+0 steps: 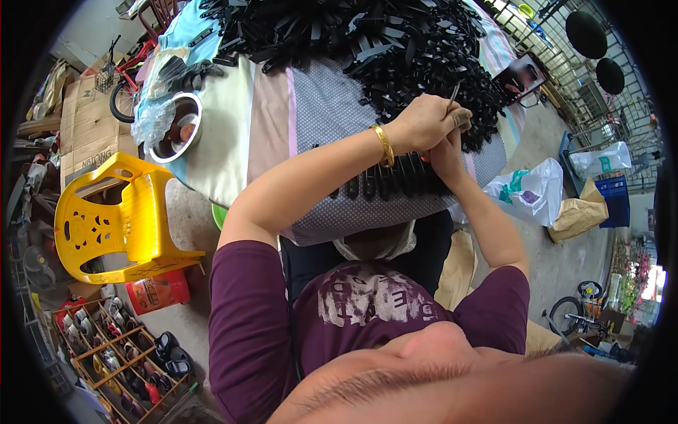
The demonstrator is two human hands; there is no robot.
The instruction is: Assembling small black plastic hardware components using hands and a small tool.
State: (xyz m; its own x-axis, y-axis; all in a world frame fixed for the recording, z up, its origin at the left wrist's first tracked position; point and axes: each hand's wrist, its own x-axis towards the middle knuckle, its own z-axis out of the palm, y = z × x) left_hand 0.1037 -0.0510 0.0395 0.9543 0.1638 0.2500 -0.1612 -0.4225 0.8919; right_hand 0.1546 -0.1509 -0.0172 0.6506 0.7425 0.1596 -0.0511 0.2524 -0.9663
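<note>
Both hands meet over the right part of a cloth-covered table point(321, 106). My left hand point(421, 121), with a gold bangle point(383, 145) at the wrist, is closed; a thin metal piece point(455, 92) sticks up by its fingers. Something tan covers a fingertip there. Just below, my right hand point(446, 157) is closed too, and a bit of orange-red point(425, 156) shows beside it. What it grips is hidden. Under the left forearm lies a row of black pieces point(381, 180) along the near edge. A big heap of black flat pieces point(417, 60) spreads beyond the hands.
A phone point(521, 79) stands at the table's right edge. On the left are a metal bowl point(191, 145) and dark gloves point(185, 73). A yellow plastic chair point(145, 212), red bucket point(161, 291) and shoe rack point(116, 353) stand left; white bags point(540, 185) lie right.
</note>
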